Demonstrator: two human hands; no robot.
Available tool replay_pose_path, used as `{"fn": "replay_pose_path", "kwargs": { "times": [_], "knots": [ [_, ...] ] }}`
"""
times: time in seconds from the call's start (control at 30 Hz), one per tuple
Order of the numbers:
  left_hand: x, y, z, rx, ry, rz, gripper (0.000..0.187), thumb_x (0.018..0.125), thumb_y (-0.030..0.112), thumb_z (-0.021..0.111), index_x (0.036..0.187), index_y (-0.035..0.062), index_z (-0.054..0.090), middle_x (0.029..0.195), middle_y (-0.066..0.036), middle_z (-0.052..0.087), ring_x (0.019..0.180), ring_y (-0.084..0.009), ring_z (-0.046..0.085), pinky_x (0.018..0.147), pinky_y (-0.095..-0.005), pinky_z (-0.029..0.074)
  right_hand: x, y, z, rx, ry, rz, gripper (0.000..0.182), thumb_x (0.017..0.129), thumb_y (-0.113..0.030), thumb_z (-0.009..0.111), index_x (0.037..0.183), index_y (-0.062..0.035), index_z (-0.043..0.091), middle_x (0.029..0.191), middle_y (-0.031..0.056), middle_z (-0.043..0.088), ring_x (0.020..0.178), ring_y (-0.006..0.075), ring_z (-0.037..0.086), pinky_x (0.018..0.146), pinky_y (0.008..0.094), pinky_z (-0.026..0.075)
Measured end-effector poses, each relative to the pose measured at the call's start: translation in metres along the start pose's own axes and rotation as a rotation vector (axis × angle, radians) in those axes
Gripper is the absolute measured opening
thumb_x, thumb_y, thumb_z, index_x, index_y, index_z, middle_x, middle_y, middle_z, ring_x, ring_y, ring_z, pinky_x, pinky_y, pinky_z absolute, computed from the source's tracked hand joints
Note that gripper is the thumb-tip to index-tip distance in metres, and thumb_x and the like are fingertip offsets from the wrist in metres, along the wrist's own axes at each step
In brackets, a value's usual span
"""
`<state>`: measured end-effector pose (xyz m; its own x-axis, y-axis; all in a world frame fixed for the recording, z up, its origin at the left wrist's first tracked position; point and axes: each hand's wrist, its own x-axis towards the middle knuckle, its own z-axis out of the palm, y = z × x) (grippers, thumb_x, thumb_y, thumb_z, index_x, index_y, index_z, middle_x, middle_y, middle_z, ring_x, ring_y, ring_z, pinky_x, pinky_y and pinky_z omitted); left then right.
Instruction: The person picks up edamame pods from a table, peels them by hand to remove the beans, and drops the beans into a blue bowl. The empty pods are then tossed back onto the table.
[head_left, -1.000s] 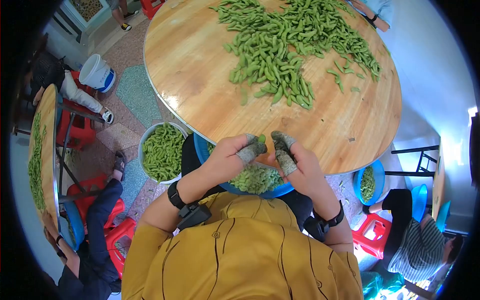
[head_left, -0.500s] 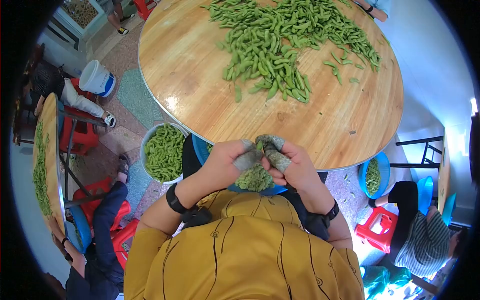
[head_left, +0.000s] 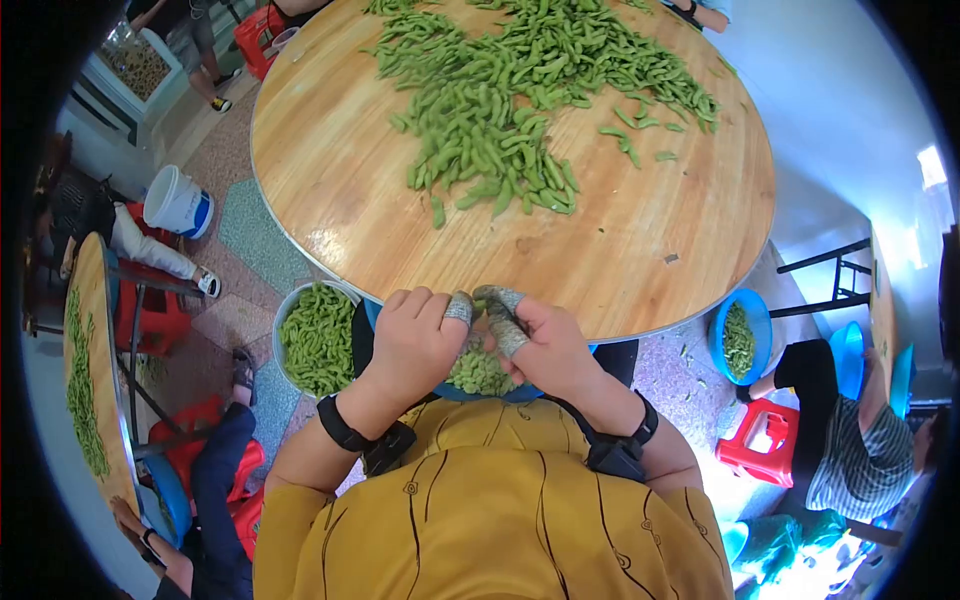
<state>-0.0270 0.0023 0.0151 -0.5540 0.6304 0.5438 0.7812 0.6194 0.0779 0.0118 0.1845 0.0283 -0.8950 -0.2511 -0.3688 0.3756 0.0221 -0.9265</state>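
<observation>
My left hand (head_left: 422,338) and my right hand (head_left: 545,342) meet fingertip to fingertip over a blue basin (head_left: 520,394) at the table's near edge. Both are closed, with grey coverings on thumbs and forefingers. What they pinch is hidden by the fingers. Shelled green beans (head_left: 480,370) fill the basin below, partly covered by my hands. Beyond them, a large heap of green soybean pods (head_left: 490,130) lies on the round wooden table (head_left: 340,190).
Left of my legs stands a white bucket (head_left: 279,330) filled with pods. Another white bucket (head_left: 165,205) is farther left. On the right are a blue basin (head_left: 764,335) and a red stool (head_left: 755,450). People sit at side tables on both sides.
The view has shifted, so the table appears lower and more to the left. My left hand has turned, showing its back and curled fingers. A green pod glimpsed between the fingertips is now hidden.
</observation>
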Motion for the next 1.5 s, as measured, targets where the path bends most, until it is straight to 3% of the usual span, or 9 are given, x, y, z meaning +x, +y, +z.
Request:
{"fn": "replay_pose_path", "kwargs": {
  "times": [0.23, 0.3, 0.63, 0.83, 1.13, 1.23, 1.3, 1.4, 1.5],
  "knots": [
    [-0.003, 0.004, 0.01, 0.042, -0.036, -0.04, 0.013, 0.062, 0.012, 0.058, 0.072, 0.0054, 0.052, 0.071, -0.007, 0.052, 0.065, -0.0232, 0.052, 0.059, -0.036, 0.04, -0.003, -0.004, -0.002, -0.034, 0.004, 0.025, 0.032, 0.093, -0.009, 0.049, 0.125, -0.0061, 0.053, 0.081, 0.001, 0.061, 0.057, 0.0052, 0.053, 0.045, 0.0192, 0.044],
    [0.0, 0.005, 0.01, 0.004, -0.033, -0.021, 0.013, 0.063, 0.013, 0.057, 0.072, 0.0049, 0.052, 0.071, -0.007, 0.052, 0.066, -0.0234, 0.052, 0.059, -0.0357, 0.04, -0.003, -0.007, -0.004, 0.109, 0.028, 0.038, 0.027, 0.081, 0.005, 0.044, 0.104, -0.0014, 0.058, 0.079, 0.0023, 0.062, 0.057, 0.0073, 0.055, 0.046, 0.0205, 0.046],
    [-0.009, 0.013, 0.008, -0.172, -0.113, -0.193, 0.015, 0.072, 0.008, 0.057, 0.086, 0.0048, 0.058, 0.075, -0.011, 0.056, 0.069, -0.0289, 0.055, 0.06, -0.0337, 0.042, 0.001, -0.001, -0.012, -0.011, -0.043, 0.065, 0.037, 0.079, 0.007, 0.045, 0.111, -0.0028, 0.059, 0.079, 0.0018, 0.061, 0.057, 0.007, 0.054, 0.046, 0.0203, 0.044],
    [-0.014, 0.012, -0.005, -1.81, -0.329, -0.973, 0.019, 0.095, 0.018, 0.05, 0.082, 0.0052, 0.055, 0.072, 0.001, 0.053, 0.062, -0.0097, 0.045, 0.056, -0.0228, 0.036, -0.002, -0.003, -0.023, 0.426, -0.212, 0.165, 0.027, 0.086, 0.0, 0.049, 0.11, -0.0049, 0.06, 0.076, -0.0007, 0.06, 0.054, 0.0057, 0.051, 0.044, 0.019, 0.041],
    [-0.017, 0.005, -0.008, -1.546, -0.373, -0.824, 0.015, 0.094, 0.013, 0.05, 0.101, 0.0034, 0.057, 0.077, 0.0, 0.059, 0.068, -0.0083, 0.051, 0.063, -0.023, 0.042, 0.002, -0.006, -0.012, 0.064, -0.095, 0.049, 0.026, 0.09, -0.005, 0.05, 0.115, -0.0075, 0.058, 0.077, -0.0022, 0.059, 0.055, 0.0045, 0.05, 0.046, 0.0189, 0.04],
    [-0.03, -0.006, -0.012, -1.177, -0.249, -0.832, 0.018, 0.094, 0.013, 0.05, 0.106, 0.0023, 0.057, 0.078, 0.0, 0.061, 0.065, -0.0067, 0.052, 0.06, -0.0214, 0.043, 0.015, 0.003, -0.01, -0.063, 0.036, -0.026, 0.025, 0.089, -0.01, 0.055, 0.114, -0.0041, 0.058, 0.077, 0.0046, 0.062, 0.053, 0.0121, 0.054, 0.047, 0.0254, 0.043],
    [-0.054, -0.02, -0.014, -1.092, -0.12, -0.91, 0.019, 0.093, 0.013, 0.051, 0.108, 0.0025, 0.056, 0.076, -0.002, 0.064, 0.064, -0.0075, 0.055, 0.058, -0.023, 0.044, 0.035, 0.007, -0.011, -0.666, 0.249, -0.451, 0.031, 0.085, -0.014, 0.06, 0.113, -0.0011, 0.057, 0.081, 0.0121, 0.064, 0.063, 0.0234, 0.062, 0.057, 0.0345, 0.048],
    [-0.095, -0.045, -0.028, -0.736, 0.052, -1.047, 0.026, 0.089, 0.012, 0.056, 0.112, 0.0028, 0.054, 0.073, -0.006, 0.068, 0.06, -0.0161, 0.062, 0.055, -0.0288, 0.048, 0.067, -0.008, -0.005, -0.863, 0.299, -0.457, 0.033, 0.081, -0.017, 0.064, 0.107, 0.0009, 0.058, 0.085, 0.018, 0.063, 0.076, 0.034, 0.063, 0.067, 0.0417, 0.049],
    [-0.139, -0.072, -0.042, -0.232, -0.209, -1.1, 0.032, 0.083, 0.009, 0.062, 0.112, 0.0011, 0.053, 0.088, -0.016, 0.068, 0.075, -0.0289, 0.066, 0.066, -0.0358, 0.051, 0.098, -0.021, 0.01, -1.003, 0.353, -0.525, 0.029, 0.078, -0.017, 0.066, 0.1, 0.0007, 0.058, 0.085, 0.0193, 0.063, 0.079, 0.0365, 0.061, 0.069, 0.0428, 0.049]
  ]
}}
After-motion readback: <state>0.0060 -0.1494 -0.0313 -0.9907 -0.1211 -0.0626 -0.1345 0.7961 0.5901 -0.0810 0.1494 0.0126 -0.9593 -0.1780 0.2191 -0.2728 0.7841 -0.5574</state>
